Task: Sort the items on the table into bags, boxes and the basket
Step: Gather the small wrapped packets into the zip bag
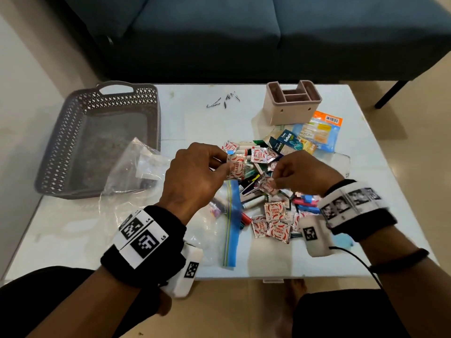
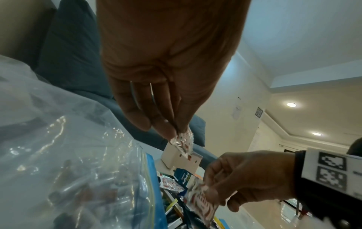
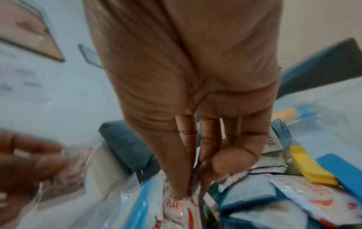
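A heap of small items lies mid-table: chilli flakes sachets (image 1: 274, 211), pens and medicine packets (image 1: 284, 141). My left hand (image 1: 195, 174) pinches chilli flakes sachets (image 1: 235, 170) above the heap; the left wrist view shows the sachet (image 2: 182, 143) hanging from its fingertips. My right hand (image 1: 302, 174) pinches another chilli flakes sachet (image 1: 267, 185) just right of the first, seen as a sachet (image 3: 176, 207) under its fingertips. A zip bag with a blue seal (image 1: 230, 223) lies under both hands, with small items inside.
A grey perforated basket (image 1: 61, 142) stands at the table's left. A crumpled clear bag (image 1: 136, 172) leans at its near corner. A pink compartment box (image 1: 291, 103) stands at the back right, an orange-topped packet (image 1: 322, 130) beside it. Hairpins (image 1: 223, 102) lie at the back.
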`<state>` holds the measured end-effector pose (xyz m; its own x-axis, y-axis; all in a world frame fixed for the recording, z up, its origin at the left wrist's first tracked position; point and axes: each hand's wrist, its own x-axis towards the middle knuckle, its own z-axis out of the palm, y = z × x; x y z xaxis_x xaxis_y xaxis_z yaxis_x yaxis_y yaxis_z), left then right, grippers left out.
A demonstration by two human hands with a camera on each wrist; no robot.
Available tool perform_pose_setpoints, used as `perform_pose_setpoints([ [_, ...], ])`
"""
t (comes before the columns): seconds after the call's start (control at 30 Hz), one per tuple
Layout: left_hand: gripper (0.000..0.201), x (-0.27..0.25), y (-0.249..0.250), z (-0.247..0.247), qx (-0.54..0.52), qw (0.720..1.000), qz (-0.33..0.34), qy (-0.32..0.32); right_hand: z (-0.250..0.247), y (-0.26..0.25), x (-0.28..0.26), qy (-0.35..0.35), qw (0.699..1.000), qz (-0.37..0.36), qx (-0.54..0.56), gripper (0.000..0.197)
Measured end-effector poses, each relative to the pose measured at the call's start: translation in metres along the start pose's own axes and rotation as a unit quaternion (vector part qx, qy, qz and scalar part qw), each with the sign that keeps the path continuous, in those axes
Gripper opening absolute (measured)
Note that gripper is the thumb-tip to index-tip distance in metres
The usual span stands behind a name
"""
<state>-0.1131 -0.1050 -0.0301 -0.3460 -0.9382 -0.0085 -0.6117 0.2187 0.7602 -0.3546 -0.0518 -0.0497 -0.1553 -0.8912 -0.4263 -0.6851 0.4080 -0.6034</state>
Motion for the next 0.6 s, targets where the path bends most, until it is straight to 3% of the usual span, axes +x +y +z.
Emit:
perform_pose_setpoints([
  [0.07,0.024,0.003,-0.003,-0.002,0.001,1.000,-0.005,0.008,-0.017,-0.009,-0.009,-0.044,0.982,-0.009,0.184,0.013],
  [0.17,0.018,0.004,-0.002,-0.002,-0.007,1.000,-0.017,0.010,-0.025,-0.022,-0.020,-0.097,0.913,-0.027,0.395,0.017],
  [0.23,0.014,0.004,0.001,0.000,-0.021,0.999,-0.027,-0.001,-0.021,-0.027,-0.023,-0.129,0.896,-0.032,0.424,0.016],
  [0.3,0.012,0.003,0.005,0.003,-0.036,0.999,-0.031,-0.008,-0.014,-0.031,-0.023,-0.142,0.897,-0.020,0.418,0.014],
  [0.47,0.011,0.003,0.016,0.010,-0.053,0.998,-0.022,-0.030,-0.012,-0.031,-0.021,-0.116,0.888,0.003,0.446,0.012],
  [0.6,0.019,-0.002,0.026,0.014,-0.073,0.997,-0.003,-0.028,-0.014,-0.027,-0.019,-0.096,0.883,-0.002,0.460,0.021],
])
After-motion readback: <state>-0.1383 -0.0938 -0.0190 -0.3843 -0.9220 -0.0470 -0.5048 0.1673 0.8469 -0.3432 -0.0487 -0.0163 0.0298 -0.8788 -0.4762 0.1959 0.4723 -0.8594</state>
